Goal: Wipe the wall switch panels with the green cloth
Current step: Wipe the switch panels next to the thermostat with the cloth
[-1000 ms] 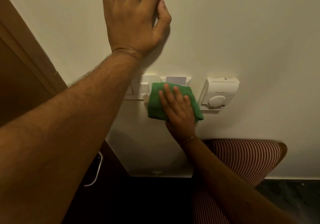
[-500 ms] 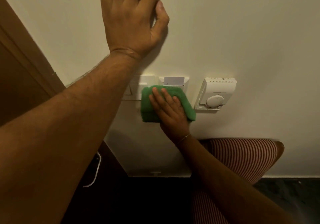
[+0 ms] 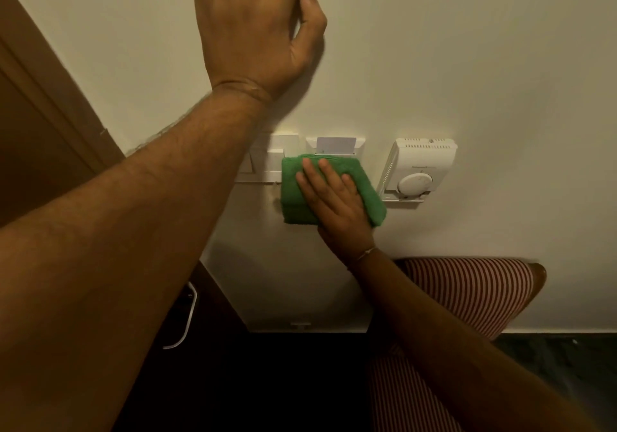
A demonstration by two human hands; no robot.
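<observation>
A folded green cloth [image 3: 293,194] is pressed flat against the cream wall by my right hand [image 3: 334,198], fingers spread over it. The cloth covers the lower part of the key-card switch panel [image 3: 335,146], whose top edge and card show above it. Left of the cloth is a white light switch panel [image 3: 270,161], partly hidden by my left forearm. My left hand [image 3: 253,31] rests flat on the wall above the panels, fingers apart, holding nothing.
A white thermostat with a round dial [image 3: 419,171] is mounted right of the cloth. A brown door frame [image 3: 50,98] runs along the left. My red-striped trouser knee [image 3: 467,294] is close to the wall below; a dark floor lies beneath.
The cloth under my right hand slid left about half a second ago, then came back right over the card panel. My left hand stays planted on the wall.
</observation>
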